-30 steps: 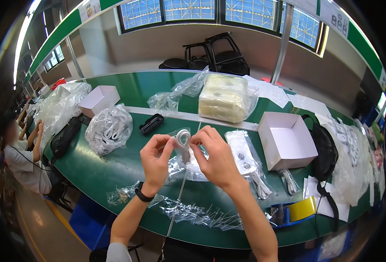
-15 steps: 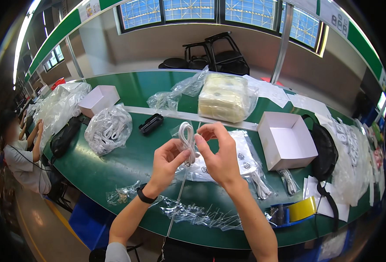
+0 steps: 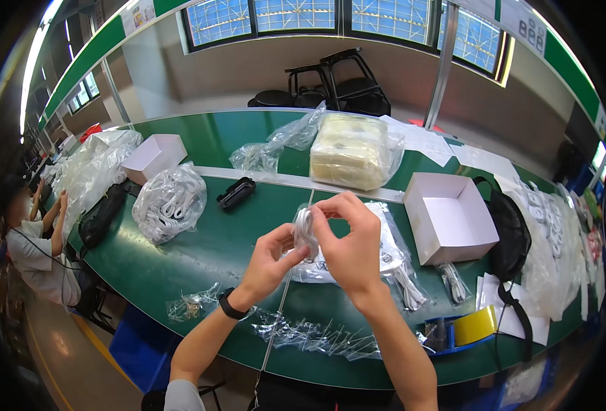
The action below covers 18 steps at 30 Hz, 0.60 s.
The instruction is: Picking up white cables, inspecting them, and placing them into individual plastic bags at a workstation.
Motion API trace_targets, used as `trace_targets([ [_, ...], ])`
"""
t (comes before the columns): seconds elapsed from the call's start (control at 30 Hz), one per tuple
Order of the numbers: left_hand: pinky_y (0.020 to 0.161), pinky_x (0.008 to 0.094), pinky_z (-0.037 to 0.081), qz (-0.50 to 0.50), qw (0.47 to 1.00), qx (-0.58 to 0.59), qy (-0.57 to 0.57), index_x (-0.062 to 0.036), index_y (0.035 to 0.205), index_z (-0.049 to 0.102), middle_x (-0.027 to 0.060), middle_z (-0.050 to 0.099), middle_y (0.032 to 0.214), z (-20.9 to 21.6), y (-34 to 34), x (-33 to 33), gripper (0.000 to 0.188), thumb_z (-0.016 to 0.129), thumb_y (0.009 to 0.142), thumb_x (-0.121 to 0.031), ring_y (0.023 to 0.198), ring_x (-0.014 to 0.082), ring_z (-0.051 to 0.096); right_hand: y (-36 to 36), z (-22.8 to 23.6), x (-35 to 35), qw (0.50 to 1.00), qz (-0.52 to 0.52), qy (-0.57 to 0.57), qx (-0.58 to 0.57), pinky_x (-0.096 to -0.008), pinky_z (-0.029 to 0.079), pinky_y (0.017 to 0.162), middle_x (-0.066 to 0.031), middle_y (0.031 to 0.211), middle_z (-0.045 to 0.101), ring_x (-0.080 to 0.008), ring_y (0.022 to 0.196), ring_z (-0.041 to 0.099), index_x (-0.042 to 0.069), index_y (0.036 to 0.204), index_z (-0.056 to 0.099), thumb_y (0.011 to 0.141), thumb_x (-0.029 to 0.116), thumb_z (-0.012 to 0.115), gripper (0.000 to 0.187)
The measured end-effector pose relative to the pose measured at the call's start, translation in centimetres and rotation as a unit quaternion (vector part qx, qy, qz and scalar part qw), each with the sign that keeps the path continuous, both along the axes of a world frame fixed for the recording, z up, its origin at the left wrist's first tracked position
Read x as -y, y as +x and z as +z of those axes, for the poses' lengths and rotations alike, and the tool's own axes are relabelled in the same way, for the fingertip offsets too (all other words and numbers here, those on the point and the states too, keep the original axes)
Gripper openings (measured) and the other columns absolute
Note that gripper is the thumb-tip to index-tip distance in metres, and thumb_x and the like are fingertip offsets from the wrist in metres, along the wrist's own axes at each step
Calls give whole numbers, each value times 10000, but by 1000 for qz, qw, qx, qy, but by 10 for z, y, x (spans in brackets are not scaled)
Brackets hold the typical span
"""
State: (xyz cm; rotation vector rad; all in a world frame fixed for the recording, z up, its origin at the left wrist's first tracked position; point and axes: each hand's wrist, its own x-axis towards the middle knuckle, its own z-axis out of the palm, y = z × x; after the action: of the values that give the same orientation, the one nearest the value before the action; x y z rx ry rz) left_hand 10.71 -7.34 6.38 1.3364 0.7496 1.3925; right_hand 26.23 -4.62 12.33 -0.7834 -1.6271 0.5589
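Coiled cable (image 3: 305,229) upright between left hand (image 3: 267,266) and right hand (image 3: 351,252).

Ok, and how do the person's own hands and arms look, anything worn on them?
The left hand and right hand are both ungloved. A dark band circles the left wrist; I can't tell if it is a watch. A pale grey sleeve shows at the left arm's lower end. The right forearm shows no sleeve or band.

Bare left hand (image 3: 270,266) and bare right hand (image 3: 351,241); 1 slim black wristband (image 3: 231,303) on the left arm (image 3: 202,344); farther up that arm from the wristband, 1 light-grey sleeve (image 3: 183,396)
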Motion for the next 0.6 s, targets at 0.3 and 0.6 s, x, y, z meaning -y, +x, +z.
trace_targets([
  [0.3,841,259,485,147,985,-42,82,42,1183,612,77,660,1066,3,4,10,284,632,935,-94,968,112,603,-7,12,13,995,-42,66,54,-317,486,647,-105,761,615,-216,695,618,-19,805,656,797,17,689,50],
  [0.6,689,195,478,175,985,10,8,43,1052,672,21,685,848,8,3,10,175,594,966,-88,752,56,609,-8,2,5,996,53,-72,-2,-289,507,724,-97,794,638,-189,751,639,-36,948,661,857,83,679,151],
])
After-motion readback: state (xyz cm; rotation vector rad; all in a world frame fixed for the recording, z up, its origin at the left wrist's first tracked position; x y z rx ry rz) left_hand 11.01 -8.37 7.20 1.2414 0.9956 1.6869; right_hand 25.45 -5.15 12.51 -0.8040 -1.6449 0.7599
